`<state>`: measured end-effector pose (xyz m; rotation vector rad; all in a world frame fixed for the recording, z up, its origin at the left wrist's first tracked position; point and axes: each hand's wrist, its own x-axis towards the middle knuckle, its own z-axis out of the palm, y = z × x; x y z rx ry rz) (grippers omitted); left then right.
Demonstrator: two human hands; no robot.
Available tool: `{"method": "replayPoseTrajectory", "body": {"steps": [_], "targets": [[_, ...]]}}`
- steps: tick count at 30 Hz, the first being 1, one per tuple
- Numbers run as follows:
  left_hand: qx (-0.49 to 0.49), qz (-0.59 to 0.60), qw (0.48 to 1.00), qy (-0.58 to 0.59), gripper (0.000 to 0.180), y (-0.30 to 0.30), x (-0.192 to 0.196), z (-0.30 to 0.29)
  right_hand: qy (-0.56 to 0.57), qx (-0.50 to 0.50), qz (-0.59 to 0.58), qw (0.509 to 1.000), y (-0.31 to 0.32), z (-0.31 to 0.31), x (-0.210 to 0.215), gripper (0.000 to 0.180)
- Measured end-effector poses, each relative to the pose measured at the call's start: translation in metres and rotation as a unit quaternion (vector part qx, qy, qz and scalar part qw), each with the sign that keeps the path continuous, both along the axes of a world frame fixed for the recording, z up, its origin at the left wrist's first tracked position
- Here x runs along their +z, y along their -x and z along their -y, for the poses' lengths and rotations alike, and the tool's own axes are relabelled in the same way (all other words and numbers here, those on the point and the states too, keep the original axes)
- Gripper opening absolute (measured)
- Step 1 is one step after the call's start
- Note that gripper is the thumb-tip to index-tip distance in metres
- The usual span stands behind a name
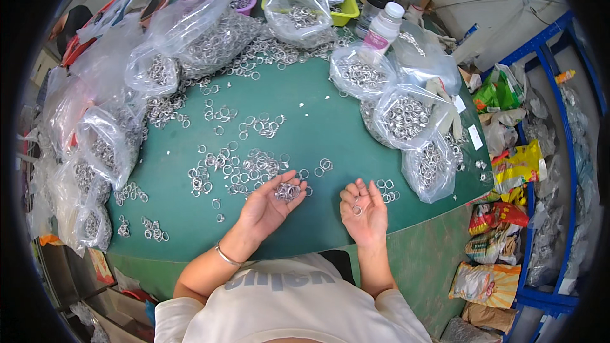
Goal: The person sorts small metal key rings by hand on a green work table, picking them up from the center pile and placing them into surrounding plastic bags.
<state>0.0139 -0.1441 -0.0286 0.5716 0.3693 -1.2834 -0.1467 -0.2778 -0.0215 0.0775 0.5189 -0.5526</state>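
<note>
Left hand [267, 206] loosely cups metal rings [288, 192] | right hand [366, 216], fingers curled, holds small ring [357, 210] | I worry: tilting palm may spill pieces onto worktop [305, 133]

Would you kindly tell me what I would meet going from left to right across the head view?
Left-side clear bag → left hand → right hand → right-side clear bag → blue shelf frame

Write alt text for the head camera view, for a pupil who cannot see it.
A person's cupped left hand holds a small heap of metal rings over a green table, while the right hand holds fewer. Loose rings lie scattered beyond, with clear bags of rings along the table's far edge and both sides.
</note>
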Motion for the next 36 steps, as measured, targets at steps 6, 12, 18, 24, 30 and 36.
{"method": "replayPoseTrajectory", "body": {"steps": [6, 12, 18, 24, 30, 36], "targets": [[-0.04, 0.024, 0.999, 0.017, 0.033, 0.008, 0.005, 0.008, -0.02, -0.099, 0.011, 0.995, 0.03, 0.0, -0.007, 0.019], [-0.065, 0.027, 0.997, 0.019, 0.036, 0.023, 0.008, 0.026, -0.017, -0.118, 0.009, 0.993, 0.043, 0.0, -0.016, 0.022], [-0.066, -0.023, 0.994, 0.082, 0.044, 0.033, 0.017, 0.033, -0.018, -0.078, 0.004, 0.997, 0.036, -0.002, -0.01, 0.022], [-0.004, -0.054, 0.993, 0.105, 0.045, 0.022, 0.016, 0.005, -0.097, 0.031, 0.068, 0.992, 0.015, -0.014, -0.02, 0.016], [0.116, 0.011, 0.988, 0.102, 0.042, 0.011, -0.004, -0.077, -0.098, 0.088, 0.047, 0.99, 0.005, -0.027, -0.015, 0.012], [0.26, 0.098, 0.96, 0.03, 0.026, 0.012, -0.019, -0.156, -0.106, 0.195, 0.081, 0.972, -0.015, -0.031, -0.025, 0.014]]}}
